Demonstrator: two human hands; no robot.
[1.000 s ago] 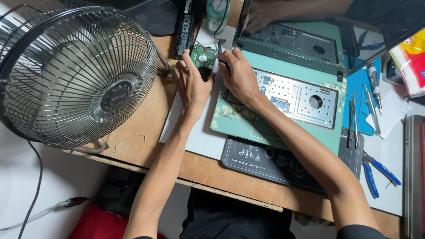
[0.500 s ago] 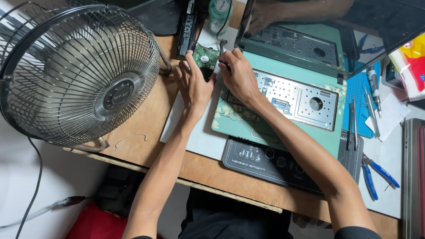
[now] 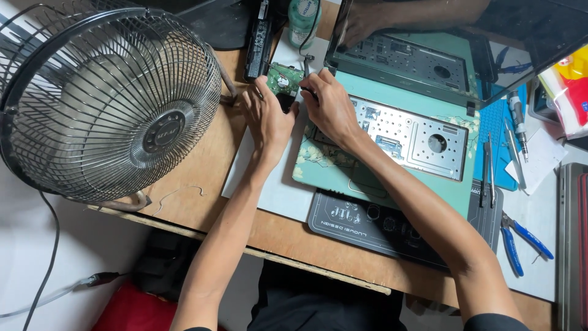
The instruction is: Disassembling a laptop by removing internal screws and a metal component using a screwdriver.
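- The wooden workbench [image 3: 202, 184] was crowded, so you had your work squeezed toward its far edge, on the white mat [image 3: 269, 190] that gave small parts a plain backing.
- The round black wire-caged fan [image 3: 107, 101] sat at your left, tipped face up, close beside your left hand [image 3: 266, 116].
- Your left hand lay over the small green-boarded drive [image 3: 283, 83], fingers curled narrow, steadying it just beside the laptop's left edge.
- Your right hand [image 3: 331, 107] pinched a slim metal tool [image 3: 305, 64] at the drive's right side; the tip was too small to tell, perhaps a screwdriver.
- The opened teal laptop base with its silver perforated plate [image 3: 410, 132] lay beneath your right wrist, lid up behind it.
- The blue-handled pliers [image 3: 520, 242] waited well apart on your right, within reach.
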